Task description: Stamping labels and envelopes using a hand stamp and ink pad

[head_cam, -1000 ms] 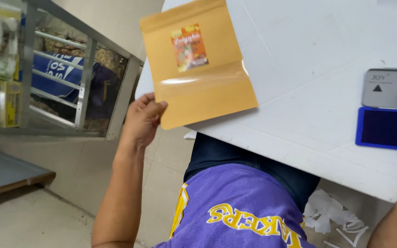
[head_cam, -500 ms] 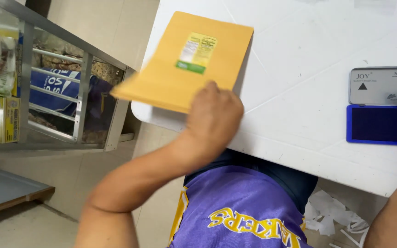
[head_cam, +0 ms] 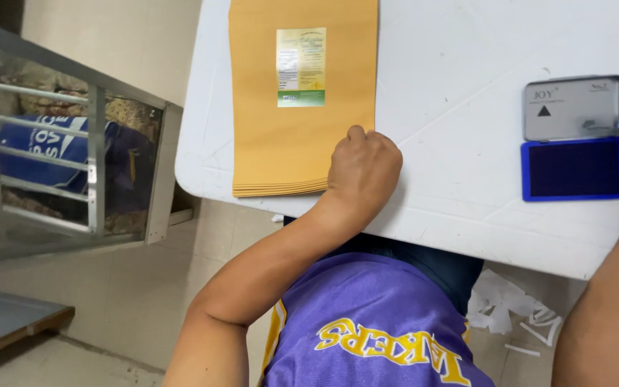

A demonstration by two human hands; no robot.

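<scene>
The tan pouches (head_cam: 302,143), labelled yellow-green, lie stacked flat on the surface (head_cam: 467,72), long axis pointing away, left hand (head_cam: 363,168) fisted on their corner, holding nothing.

Stack of flat kraft-brown pouches (head_cam: 302,150) lies on white table (head_cam: 453,64) near its left edge, rect., edges squared up. Top pouch carries a small rect. label (head_cam: 301,67), pale yellow w/ a green band along one end. Blue printed sack (head_cam: 41,154) sits behind metal rack bars at left, partly hidden.
</scene>
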